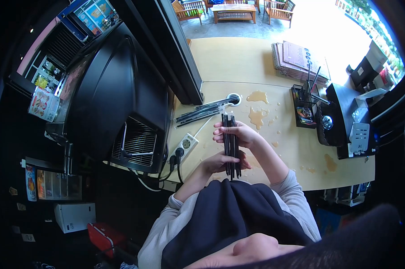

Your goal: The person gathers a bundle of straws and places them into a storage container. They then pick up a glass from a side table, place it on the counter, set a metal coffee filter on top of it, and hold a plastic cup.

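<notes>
A bundle of thin black drinking straws (230, 145), some seemingly in clear wrappers, stands upright in front of my chest. My right hand (242, 133) grips it near the upper part, fingers wrapped around. Lower down, my left hand (218, 162) closes on the same bundle close to its bottom end. More black straws (200, 113) in clear wrapping lie on the table just beyond my hands, their far ends at a round white cup or ring (233, 99). Whether they rest inside it cannot be told.
Brown liquid puddles (256, 117) spot the wooden table (231, 54). A power strip (187, 142) with plugs lies left, beside a large black machine (117, 89). To the right are a black organizer (304, 107) and a black box (346, 119). Menus or notebooks (296, 58) are stacked at the back.
</notes>
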The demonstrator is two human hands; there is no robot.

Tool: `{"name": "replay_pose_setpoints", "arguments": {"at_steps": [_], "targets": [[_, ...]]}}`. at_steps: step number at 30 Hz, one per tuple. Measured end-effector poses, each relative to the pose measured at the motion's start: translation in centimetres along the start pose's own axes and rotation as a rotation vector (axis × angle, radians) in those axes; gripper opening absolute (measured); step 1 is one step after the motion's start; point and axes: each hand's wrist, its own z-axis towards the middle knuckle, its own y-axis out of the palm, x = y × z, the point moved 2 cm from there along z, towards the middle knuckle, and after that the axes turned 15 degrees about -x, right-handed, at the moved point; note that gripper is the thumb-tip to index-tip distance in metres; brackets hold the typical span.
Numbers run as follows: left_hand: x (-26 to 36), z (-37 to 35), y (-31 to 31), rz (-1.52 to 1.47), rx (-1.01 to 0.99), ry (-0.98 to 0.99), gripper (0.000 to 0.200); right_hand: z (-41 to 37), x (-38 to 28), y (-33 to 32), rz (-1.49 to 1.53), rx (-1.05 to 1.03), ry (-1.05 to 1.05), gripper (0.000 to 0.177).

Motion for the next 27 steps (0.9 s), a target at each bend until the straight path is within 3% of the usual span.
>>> {"name": "replay_pose_setpoints", "arguments": {"at_steps": [8,10,11,14,16,18,22,27], "targets": [[-2.0,-1.7,0.1,-0.072,0.032,0.079,0.024,-0.6,-0.7,-0.6,0.044,0.066,-0.189,0.034],[-2.1,-2.2,0.5,-0.027,-0.015,0.041,0.022,-0.8,-1.1,-0.5,-0.099,0.081,-0.239,0.046],[-2.1,-2.4,0.8,-0.025,-0.015,0.039,0.022,-1.0,-1.5,-0.8,-0.162,0.185,-0.3,0.051],[-2.3,-3.0,1.9,-0.019,-0.047,-0.008,0.021,-1.6,-3.9,-0.2,-0.47,0.269,-0.479,0.048],[-2.6,-3.2,2.3,-0.052,-0.06,-0.063,0.021,-2.2,-4.6,0.5,-0.445,0.236,-0.493,0.041],[-2.7,-3.4,2.6,-0.066,-0.065,-0.083,0.021,-2.7,-4.5,0.8,-0.747,0.106,-0.264,0.031],[-3.5,-3.9,2.4,-0.145,-0.065,-0.106,0.022,-2.8,-3.1,0.7,-0.752,0.099,-0.161,0.024],[-3.8,-4.5,3.0,-0.251,-0.03,-0.089,0.022,-2.6,-3.2,3.0,-0.617,0.196,-0.365,0.03]]}}
